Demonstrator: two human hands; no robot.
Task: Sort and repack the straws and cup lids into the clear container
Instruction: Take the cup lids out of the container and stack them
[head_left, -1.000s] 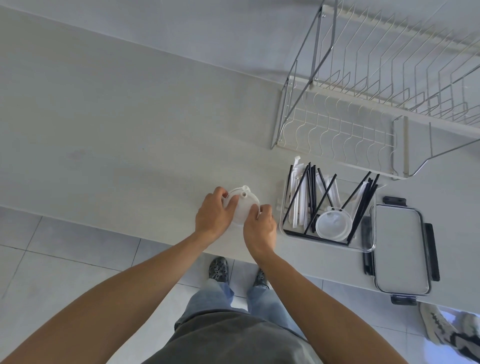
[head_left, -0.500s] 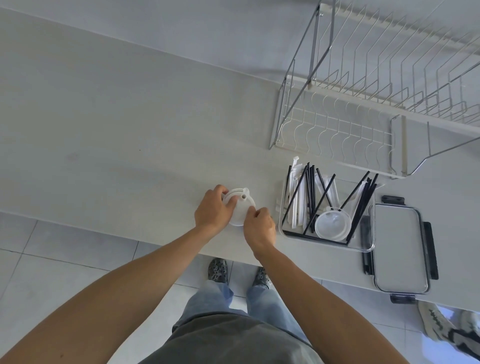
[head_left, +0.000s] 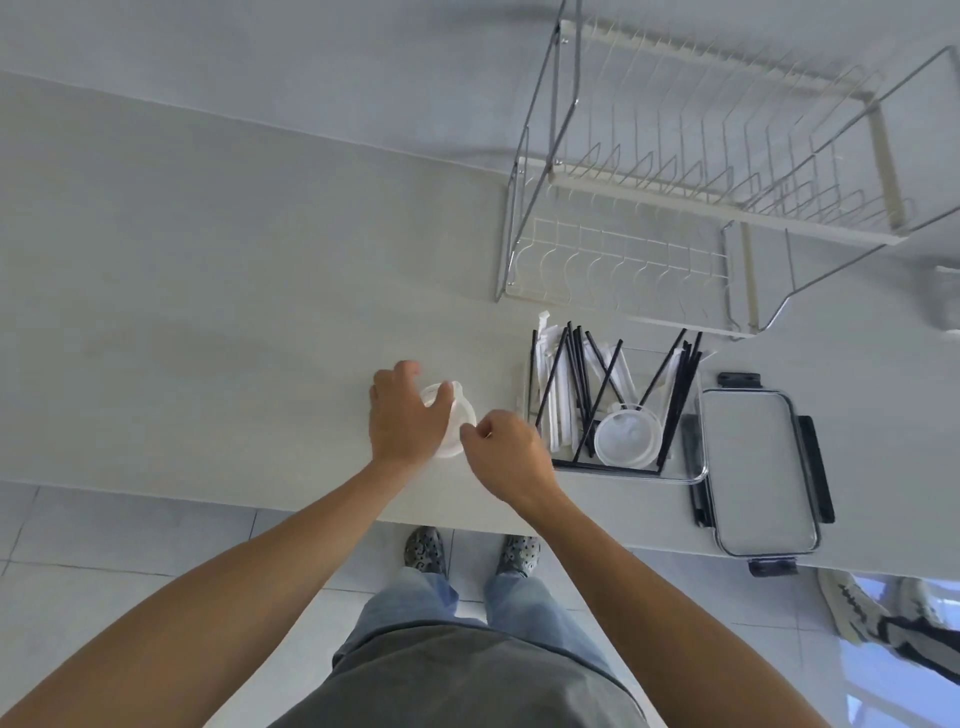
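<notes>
A small stack of clear cup lids (head_left: 457, 422) lies on the white counter (head_left: 234, 322) near its front edge. My left hand (head_left: 402, 415) lies over the stack's left side, fingers curled round its rim. My right hand (head_left: 506, 454) pinches the stack's right edge. Just to the right stands the clear container (head_left: 688, 470). It holds several black straws (head_left: 576, 384), several white paper-wrapped straws (head_left: 556, 395) and another clear cup lid (head_left: 628, 437).
The container's cover (head_left: 758, 470) with dark clips lies flat to the right of the container. A wire dish rack (head_left: 701, 197) stands behind it. Someone's shoes (head_left: 852, 608) show on the tiled floor at lower right.
My left hand has slid further over the lid stack, covering more of it. My right hand has stayed at the stack's right edge. The container's contents have not moved.
</notes>
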